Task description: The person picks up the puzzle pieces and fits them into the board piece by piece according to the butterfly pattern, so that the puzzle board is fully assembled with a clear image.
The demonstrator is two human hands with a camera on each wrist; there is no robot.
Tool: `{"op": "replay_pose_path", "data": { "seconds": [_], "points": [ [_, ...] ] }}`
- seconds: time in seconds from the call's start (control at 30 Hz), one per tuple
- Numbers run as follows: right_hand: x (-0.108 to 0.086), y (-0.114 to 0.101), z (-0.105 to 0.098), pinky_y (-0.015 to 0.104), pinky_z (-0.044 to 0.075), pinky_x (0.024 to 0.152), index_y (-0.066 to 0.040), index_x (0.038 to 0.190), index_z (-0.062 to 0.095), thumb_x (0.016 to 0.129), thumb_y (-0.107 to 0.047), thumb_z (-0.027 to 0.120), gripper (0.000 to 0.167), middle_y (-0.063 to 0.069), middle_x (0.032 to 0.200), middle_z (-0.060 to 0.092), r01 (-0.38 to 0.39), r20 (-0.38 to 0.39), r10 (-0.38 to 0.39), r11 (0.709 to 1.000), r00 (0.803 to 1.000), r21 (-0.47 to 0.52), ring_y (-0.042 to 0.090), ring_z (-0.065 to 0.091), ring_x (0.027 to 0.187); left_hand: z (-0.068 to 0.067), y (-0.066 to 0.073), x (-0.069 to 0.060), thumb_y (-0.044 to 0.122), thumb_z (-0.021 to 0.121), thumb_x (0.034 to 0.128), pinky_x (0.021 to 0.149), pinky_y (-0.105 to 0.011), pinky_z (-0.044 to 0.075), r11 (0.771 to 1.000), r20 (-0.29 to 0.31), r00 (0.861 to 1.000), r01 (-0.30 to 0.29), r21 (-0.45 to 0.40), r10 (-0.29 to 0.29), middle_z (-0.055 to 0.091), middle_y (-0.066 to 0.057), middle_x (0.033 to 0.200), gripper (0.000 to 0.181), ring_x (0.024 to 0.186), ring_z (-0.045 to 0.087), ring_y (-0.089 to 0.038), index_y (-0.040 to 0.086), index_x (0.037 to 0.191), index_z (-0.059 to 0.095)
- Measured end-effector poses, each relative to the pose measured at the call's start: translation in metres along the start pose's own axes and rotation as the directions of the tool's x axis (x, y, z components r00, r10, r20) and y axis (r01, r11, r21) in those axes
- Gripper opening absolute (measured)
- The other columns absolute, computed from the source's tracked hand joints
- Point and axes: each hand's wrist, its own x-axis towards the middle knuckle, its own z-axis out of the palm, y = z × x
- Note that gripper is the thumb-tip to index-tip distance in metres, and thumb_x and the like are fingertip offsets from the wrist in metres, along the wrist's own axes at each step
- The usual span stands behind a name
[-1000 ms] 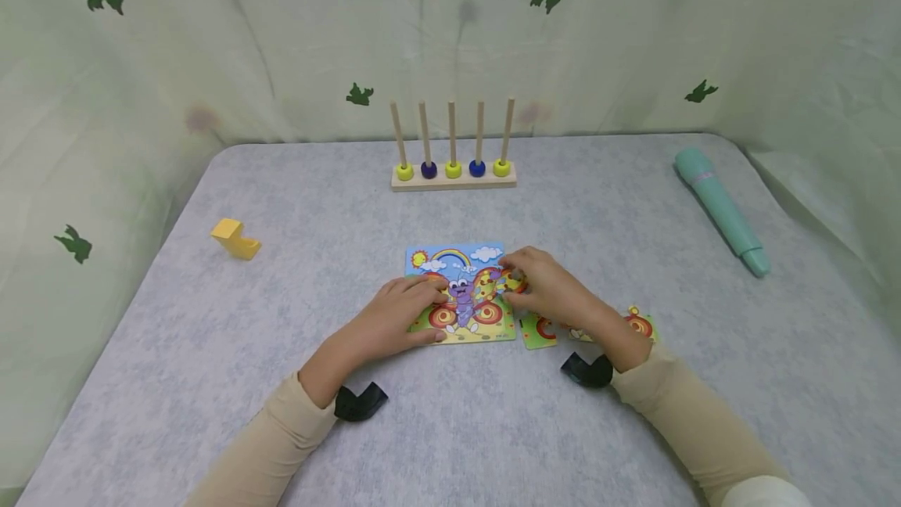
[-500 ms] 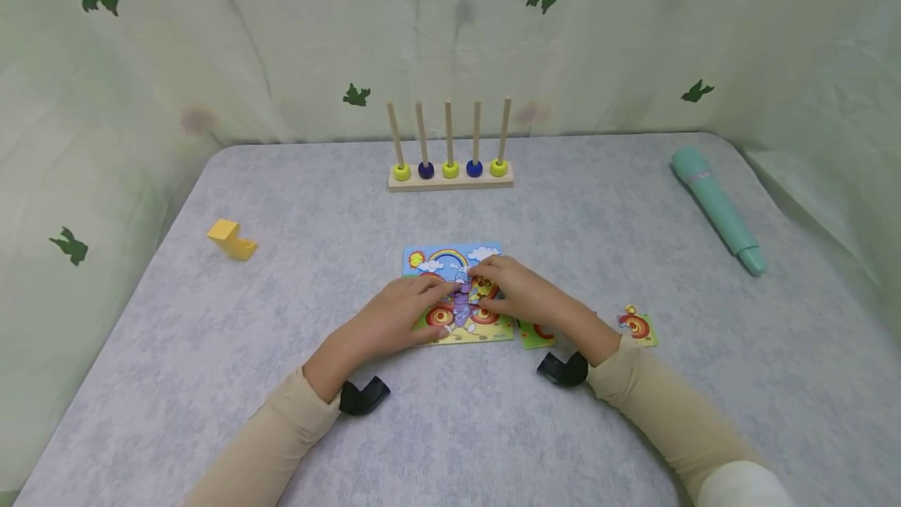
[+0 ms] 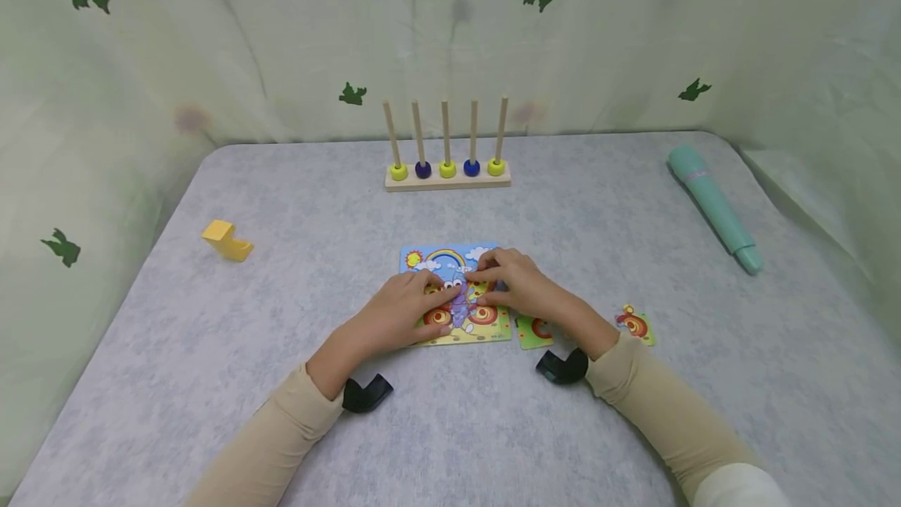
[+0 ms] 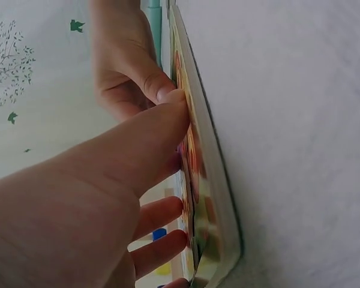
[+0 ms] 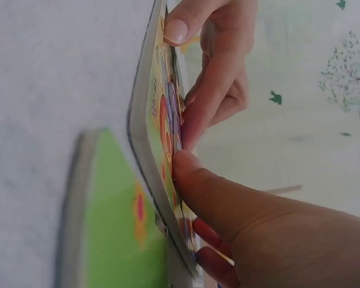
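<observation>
A butterfly jigsaw puzzle (image 3: 493,332) with a rainbow and sun lies flat before me. My left hand (image 3: 397,311) rests on its left part, index finger reaching to the purple butterfly body and thumb near the lower edge. With thumb and fingers, my right hand (image 3: 528,288) holds a wing puzzle piece (image 3: 479,289) against the right side of the picture; the fingers partly cover it. The right wrist view shows the right thumb (image 5: 189,168) on the puzzle's surface. A loose green-and-red piece (image 3: 535,332) lies just right of the puzzle, partly under the right wrist.
Another loose piece (image 3: 635,325) lies farther right. A wooden peg stand (image 3: 448,180) with yellow and blue beads stands at the back. A yellow block-like object (image 3: 228,241) sits at the left, a teal microphone-shaped object (image 3: 714,206) at the right.
My right hand has moved left, bringing the wing piece from beside the puzzle onto its right side. The left index finger has extended toward the middle of the picture.
</observation>
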Motion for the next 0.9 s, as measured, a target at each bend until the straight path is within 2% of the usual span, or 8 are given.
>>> {"op": "replay_pose_path", "data": {
  "seconds": [0.17, 0.27, 0.33, 0.43, 0.53, 0.7, 0.83, 0.9],
  "points": [
    [-0.003, -0.001, -0.003, 0.043, 0.028, 0.090, -0.024, 0.125, 0.055, 0.081, -0.037, 0.064, 0.047, 0.007, 0.126, 0.042, -0.038, 0.036, 0.039, 0.999, 0.999, -0.028, 0.024, 0.037, 0.111, 0.000, 0.000, 0.000, 0.042, 0.053, 0.0880, 0.083, -0.039, 0.038, 1.000, -0.002, 1.000, 0.002, -0.010, -0.002, 0.047, -0.008, 0.115, 0.051, 0.096, 0.045, -0.023, 0.017, 0.132, 0.048],
    [-0.005, -0.002, -0.006, 0.044, 0.026, 0.093, -0.024, 0.131, 0.049, 0.082, -0.040, 0.062, 0.053, 0.008, 0.129, 0.039, -0.045, 0.087, 0.047, 0.999, 0.995, -0.021, 0.025, 0.034, 0.116, 0.000, -0.001, -0.003, 0.040, 0.057, 0.0865, 0.088, -0.040, 0.036, 0.998, -0.004, 1.000, -0.001, -0.059, 0.001, 0.047, -0.009, 0.118, 0.054, 0.103, 0.045, -0.024, 0.013, 0.132, 0.048],
    [-0.006, -0.002, -0.008, 0.046, 0.023, 0.096, -0.022, 0.135, 0.044, 0.082, -0.041, 0.062, 0.058, 0.008, 0.132, 0.037, -0.056, 0.116, 0.055, 0.998, 0.992, 0.003, 0.027, 0.032, 0.119, -0.001, -0.002, -0.006, 0.039, 0.060, 0.0850, 0.091, -0.040, 0.035, 0.995, -0.015, 1.000, -0.002, -0.104, 0.000, 0.046, -0.010, 0.121, 0.056, 0.107, 0.045, -0.025, 0.010, 0.132, 0.047],
    [-0.009, -0.003, -0.013, 0.046, 0.022, 0.099, -0.019, 0.138, 0.038, 0.081, -0.043, 0.063, 0.066, 0.007, 0.135, 0.035, -0.095, 0.135, 0.084, 0.993, 0.987, 0.075, 0.026, 0.030, 0.123, -0.002, -0.004, -0.012, 0.037, 0.064, 0.0827, 0.095, -0.039, 0.034, 0.986, -0.027, 0.999, 0.028, -0.164, -0.033, 0.044, -0.011, 0.126, 0.061, 0.113, 0.042, -0.026, 0.007, 0.133, 0.044],
    [-0.014, -0.005, -0.020, 0.047, 0.023, 0.101, -0.014, 0.139, 0.034, 0.080, -0.042, 0.064, 0.071, 0.007, 0.137, 0.033, -0.125, 0.119, 0.106, 0.980, 0.987, 0.158, 0.025, 0.027, 0.126, -0.003, -0.006, -0.021, 0.039, 0.064, 0.0815, 0.098, -0.040, 0.031, 0.973, -0.018, 0.994, 0.098, -0.208, -0.104, 0.038, -0.013, 0.132, 0.069, 0.120, 0.036, -0.028, 0.005, 0.136, 0.038],
    [-0.032, -0.006, -0.032, 0.046, 0.027, 0.100, -0.013, 0.140, 0.030, 0.081, -0.035, 0.066, 0.072, 0.006, 0.140, 0.031, -0.134, 0.044, 0.127, 0.964, 0.991, 0.231, 0.023, 0.027, 0.127, -0.001, -0.010, -0.039, 0.046, 0.063, 0.0800, 0.100, -0.042, 0.028, 0.943, 0.025, 0.975, 0.218, -0.250, -0.219, 0.027, -0.015, 0.140, 0.081, 0.127, 0.026, -0.029, 0.005, 0.140, 0.028],
    [-0.052, -0.009, -0.040, 0.047, 0.031, 0.097, -0.014, 0.140, 0.028, 0.080, -0.030, 0.069, 0.075, 0.005, 0.139, 0.032, -0.149, -0.003, 0.155, 0.951, 0.988, 0.272, 0.023, 0.032, 0.124, 0.001, -0.012, -0.050, 0.047, 0.062, 0.0807, 0.102, -0.042, 0.024, 0.916, 0.037, 0.964, 0.261, -0.304, -0.263, 0.023, -0.015, 0.143, 0.083, 0.130, 0.022, -0.029, 0.003, 0.141, 0.024],
    [-0.062, -0.009, -0.041, 0.047, 0.035, 0.093, -0.013, 0.140, 0.029, 0.078, -0.029, 0.070, 0.076, 0.005, 0.138, 0.034, -0.148, -0.015, 0.158, 0.951, 0.987, 0.273, 0.024, 0.034, 0.123, 0.003, -0.012, -0.054, 0.046, 0.061, 0.0816, 0.103, -0.042, 0.022, 0.907, 0.026, 0.963, 0.261, -0.329, -0.267, 0.024, -0.016, 0.143, 0.083, 0.130, 0.022, -0.029, 0.002, 0.141, 0.023]
  ]
}}
